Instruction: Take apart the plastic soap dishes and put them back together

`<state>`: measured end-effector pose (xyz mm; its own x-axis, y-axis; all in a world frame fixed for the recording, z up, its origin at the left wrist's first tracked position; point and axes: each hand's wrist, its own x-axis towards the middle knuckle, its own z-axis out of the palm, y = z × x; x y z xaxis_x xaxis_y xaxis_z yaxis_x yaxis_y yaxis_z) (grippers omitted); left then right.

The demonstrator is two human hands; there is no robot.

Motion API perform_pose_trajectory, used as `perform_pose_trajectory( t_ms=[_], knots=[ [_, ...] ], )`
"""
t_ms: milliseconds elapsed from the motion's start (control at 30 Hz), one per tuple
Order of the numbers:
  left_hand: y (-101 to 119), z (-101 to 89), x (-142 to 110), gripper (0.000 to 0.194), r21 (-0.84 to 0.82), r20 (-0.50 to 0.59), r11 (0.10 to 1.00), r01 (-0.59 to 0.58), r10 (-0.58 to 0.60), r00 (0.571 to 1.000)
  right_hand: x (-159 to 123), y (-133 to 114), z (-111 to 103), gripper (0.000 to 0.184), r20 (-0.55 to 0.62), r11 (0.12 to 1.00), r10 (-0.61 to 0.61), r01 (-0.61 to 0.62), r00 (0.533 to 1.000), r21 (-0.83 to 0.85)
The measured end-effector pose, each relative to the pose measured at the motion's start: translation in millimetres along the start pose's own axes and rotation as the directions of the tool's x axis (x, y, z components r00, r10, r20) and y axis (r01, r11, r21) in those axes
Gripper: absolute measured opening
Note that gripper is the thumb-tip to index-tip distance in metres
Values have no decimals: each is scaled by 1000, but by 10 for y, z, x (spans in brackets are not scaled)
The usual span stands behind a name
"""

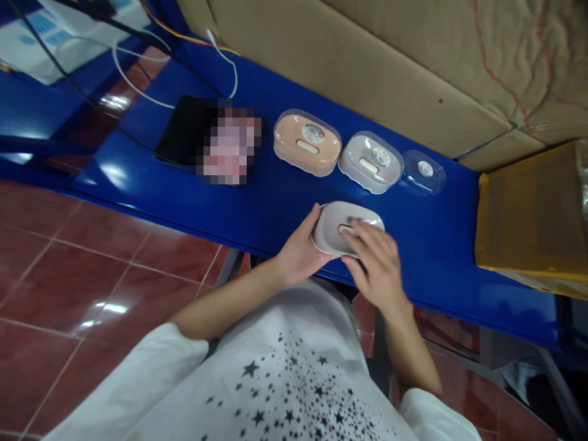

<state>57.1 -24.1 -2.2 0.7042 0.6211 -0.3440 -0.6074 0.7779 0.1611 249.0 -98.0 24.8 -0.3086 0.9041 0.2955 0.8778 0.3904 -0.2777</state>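
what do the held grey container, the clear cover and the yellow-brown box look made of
Held grey container: probably moulded plastic, smooth and softly shiny, with a thin, even rim.
Clear cover: likely thin, glossy plastic; the blue tabletop shows through.
Yellow-brown box: possibly cardboard under glossy tape or film, judging by its slight sheen.

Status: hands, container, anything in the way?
Left hand holding gray container by its side. Right hand blurred over its top, contact unclear. Peach container, second gray container, clear cover beyond, touching neither hand.
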Motion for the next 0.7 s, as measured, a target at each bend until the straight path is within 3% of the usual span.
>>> perform_pose_trajectory(
  t_ms=[100,200,300,400,467,533,600,700],
  knots=[
    [8,20,-19,48,32,29,999,-9,8,1000,183,435,-240,50,-64,995,91,-94,994,-44],
    [15,49,-29,51,73,26,997,-33,31,999,330,700,-311,39,58,998,29,-32,998,51],
    [1,59,-32,51,133,37,989,-67,63,997,363,678,-260,30,124,982,-94,72,988,175],
    [-48,33,-33,51,251,68,959,-132,119,991,343,597,-301,23,16,963,-123,115,992,242],
    [-87,2,-33,49,311,78,934,-176,159,984,367,672,-407,21,-79,971,-89,104,993,213],
    [-115,-26,-33,39,327,69,925,-195,183,981,433,910,-515,24,-144,992,-32,50,989,120],
    [-126,-42,-34,32,316,49,929,-192,186,981,506,1280,-562,36,-136,1000,24,-26,990,-12],
    [-119,-35,-38,35,252,-1,950,-183,189,982,542,1857,-482,75,-70,962,198,-207,978,-178]
  ],
)
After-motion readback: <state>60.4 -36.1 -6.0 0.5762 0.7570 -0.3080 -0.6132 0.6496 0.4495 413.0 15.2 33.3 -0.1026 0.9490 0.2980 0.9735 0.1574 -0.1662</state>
